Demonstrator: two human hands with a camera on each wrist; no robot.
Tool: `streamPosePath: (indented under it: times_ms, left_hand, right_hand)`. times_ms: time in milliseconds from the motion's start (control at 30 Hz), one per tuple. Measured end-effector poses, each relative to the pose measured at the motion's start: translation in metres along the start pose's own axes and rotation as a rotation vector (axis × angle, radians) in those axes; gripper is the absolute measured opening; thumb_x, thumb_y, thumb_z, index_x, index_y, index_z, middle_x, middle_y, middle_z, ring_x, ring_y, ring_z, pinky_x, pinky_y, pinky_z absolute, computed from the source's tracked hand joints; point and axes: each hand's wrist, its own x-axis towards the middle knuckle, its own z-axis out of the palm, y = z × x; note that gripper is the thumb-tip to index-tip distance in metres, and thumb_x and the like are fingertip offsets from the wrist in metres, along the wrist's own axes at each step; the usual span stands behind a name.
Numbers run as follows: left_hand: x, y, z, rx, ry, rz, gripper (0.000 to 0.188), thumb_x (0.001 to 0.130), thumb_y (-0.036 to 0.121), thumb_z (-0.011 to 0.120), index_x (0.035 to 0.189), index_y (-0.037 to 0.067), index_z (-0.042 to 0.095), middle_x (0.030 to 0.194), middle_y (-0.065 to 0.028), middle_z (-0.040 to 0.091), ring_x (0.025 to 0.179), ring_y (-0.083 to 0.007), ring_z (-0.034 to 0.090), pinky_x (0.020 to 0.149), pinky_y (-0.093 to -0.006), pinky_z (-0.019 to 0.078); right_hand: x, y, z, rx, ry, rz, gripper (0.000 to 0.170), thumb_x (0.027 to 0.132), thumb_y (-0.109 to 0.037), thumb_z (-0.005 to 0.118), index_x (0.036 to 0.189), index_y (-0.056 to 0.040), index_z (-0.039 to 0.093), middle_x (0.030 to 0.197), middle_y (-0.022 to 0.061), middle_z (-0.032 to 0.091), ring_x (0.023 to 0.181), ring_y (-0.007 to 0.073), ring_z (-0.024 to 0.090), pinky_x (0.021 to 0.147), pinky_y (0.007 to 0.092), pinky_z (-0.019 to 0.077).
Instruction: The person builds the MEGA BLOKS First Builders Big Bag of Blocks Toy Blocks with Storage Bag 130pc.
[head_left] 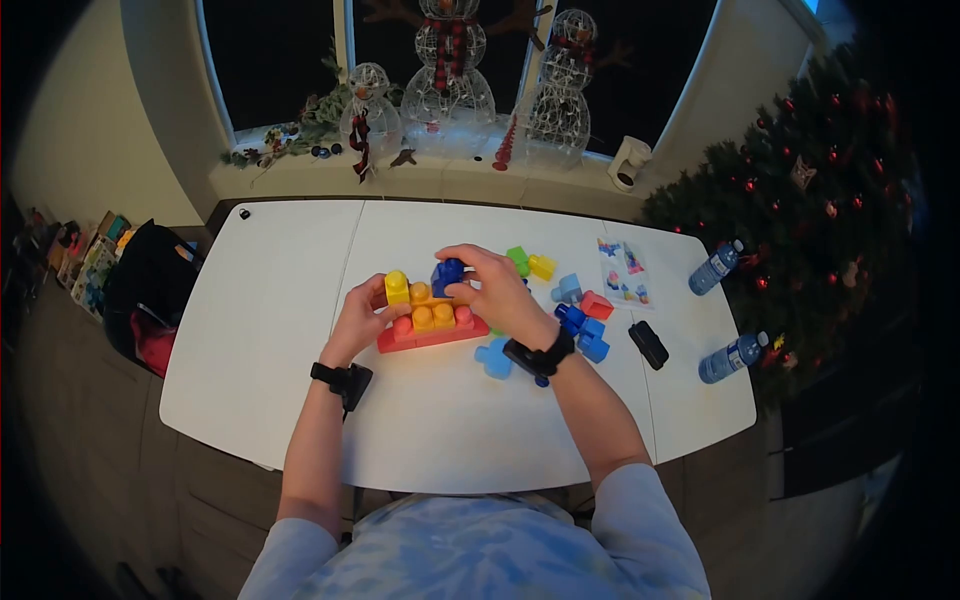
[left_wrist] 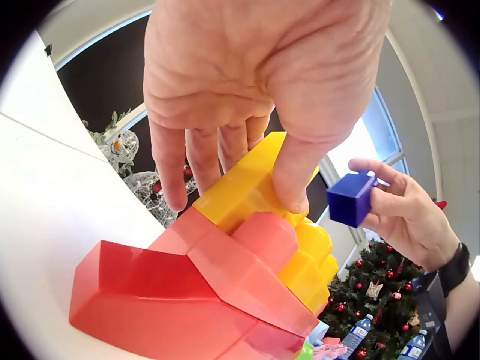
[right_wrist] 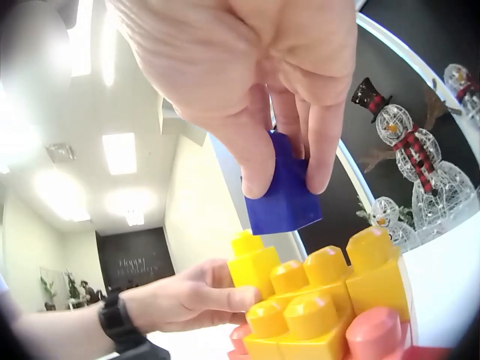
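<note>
My right hand [head_left: 500, 300] pinches a dark blue building block [right_wrist: 281, 196] between thumb and fingers. In the right wrist view it hovers just above the studs of a built stack. That stack has a long red base [head_left: 435, 341], with yellow-orange blocks [head_left: 432, 318] and coral studs [right_wrist: 373, 334] over it. At the stack's left end my left hand [head_left: 356, 320] grips a bright yellow block [head_left: 397, 289], thumb on the near side and the other fingers behind. Part of the stack's right side is hidden under the right hand in the head view.
Right of the stack lie loose blocks: green [head_left: 517, 259], yellow [head_left: 542, 267], red [head_left: 596, 305], and several blue. A picture sheet [head_left: 626, 272], a black case [head_left: 648, 345] and two water bottles [head_left: 716, 267] are farther right on the white table [head_left: 260, 360].
</note>
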Motion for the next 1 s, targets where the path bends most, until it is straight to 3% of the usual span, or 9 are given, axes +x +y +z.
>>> streamPosePath:
  times_ms: [100, 167, 500, 600, 700, 833, 900, 1000]
  left_hand:
    - [0.0, -0.002, -0.002, 0.027, -0.018, 0.006, 0.031, 0.094, 0.004, 0.076, 0.12, -0.002, 0.061, 0.113, -0.0068, 0.072, 0.105, -0.0151, 0.069, 0.098, -0.0329, 0.0551]
    - [-0.001, -0.002, -0.002, 0.026, -0.018, 0.018, 0.031, 0.094, 0.004, 0.076, 0.12, -0.002, 0.061, 0.112, -0.0067, 0.072, 0.105, -0.0151, 0.069, 0.097, -0.0327, 0.0548]
    - [0.0, 0.0, 0.0, 0.075, 0.002, 0.047, 0.033, 0.092, 0.005, 0.078, 0.119, -0.002, 0.06, 0.112, -0.0077, 0.072, 0.106, -0.017, 0.069, 0.099, -0.0338, 0.0545]
    - [0.001, -0.002, 0.001, 0.069, 0.011, 0.059, 0.034, 0.092, 0.004, 0.078, 0.12, -0.002, 0.06, 0.113, -0.0083, 0.072, 0.108, -0.0177, 0.07, 0.099, -0.0344, 0.0548]
    - [0.001, -0.001, 0.0, 0.065, 0.008, 0.022, 0.037, 0.089, 0.005, 0.081, 0.12, -0.002, 0.061, 0.116, -0.0111, 0.073, 0.115, -0.0223, 0.07, 0.1, -0.0346, 0.0547]
    - [0.0, 0.006, 0.004, 0.049, 0.015, 0.013, 0.042, 0.088, 0.004, 0.082, 0.123, -0.001, 0.061, 0.118, -0.0108, 0.072, 0.116, -0.0214, 0.069, 0.103, -0.0344, 0.054]
    - [0.0, 0.006, 0.007, 0.083, 0.06, 0.042, 0.047, 0.086, 0.003, 0.083, 0.127, 0.0, 0.061, 0.119, -0.0101, 0.072, 0.115, -0.0203, 0.069, 0.106, -0.0345, 0.053]
    - [0.003, 0.006, 0.005, 0.066, 0.046, 0.111, 0.053, 0.085, 0.0, 0.083, 0.131, 0.001, 0.059, 0.121, -0.0085, 0.07, 0.116, -0.0185, 0.068, 0.105, -0.034, 0.0531]
  right_hand:
    - [0.021, 0.009, 0.023, -0.094, -0.082, 0.034, 0.044, 0.087, 0.006, 0.072, 0.128, -0.0024, 0.06, 0.118, 0.0165, 0.069, 0.103, 0.0295, 0.072, 0.09, 0.0372, 0.0602]
    - [0.025, 0.014, 0.032, -0.064, -0.059, -0.002, 0.04, 0.083, 0.006, 0.073, 0.119, -0.0023, 0.056, 0.105, 0.0218, 0.07, 0.097, 0.0423, 0.068, 0.083, 0.0447, 0.0556]
    - [0.023, 0.02, 0.043, -0.163, -0.098, 0.038, 0.04, 0.08, 0.005, 0.077, 0.113, -0.0037, 0.055, 0.101, 0.0212, 0.071, 0.095, 0.0446, 0.068, 0.079, 0.0484, 0.0543]
    - [0.022, 0.024, 0.045, -0.191, -0.075, 0.006, 0.036, 0.084, 0.004, 0.075, 0.114, -0.0039, 0.056, 0.098, 0.0201, 0.072, 0.092, 0.0403, 0.071, 0.078, 0.0441, 0.0559]
    - [0.016, 0.022, 0.041, -0.138, -0.104, 0.071, 0.039, 0.086, -0.001, 0.075, 0.12, -0.0048, 0.057, 0.105, 0.0223, 0.071, 0.098, 0.0419, 0.07, 0.083, 0.0449, 0.0552]
    - [-0.003, 0.019, 0.006, -0.202, 0.016, -0.068, 0.051, 0.085, -0.009, 0.077, 0.131, -0.0042, 0.054, 0.123, 0.0204, 0.068, 0.106, 0.0411, 0.068, 0.094, 0.0473, 0.0534]
    - [-0.02, 0.026, -0.029, -0.37, 0.117, -0.027, 0.047, 0.086, -0.011, 0.078, 0.128, -0.0031, 0.058, 0.119, 0.0181, 0.07, 0.106, 0.0396, 0.069, 0.092, 0.0468, 0.0543]
    - [-0.061, 0.046, -0.082, -0.637, 0.028, 0.345, 0.035, 0.083, -0.011, 0.08, 0.115, -0.0038, 0.068, 0.11, 0.0145, 0.074, 0.105, 0.0363, 0.07, 0.088, 0.045, 0.0562]
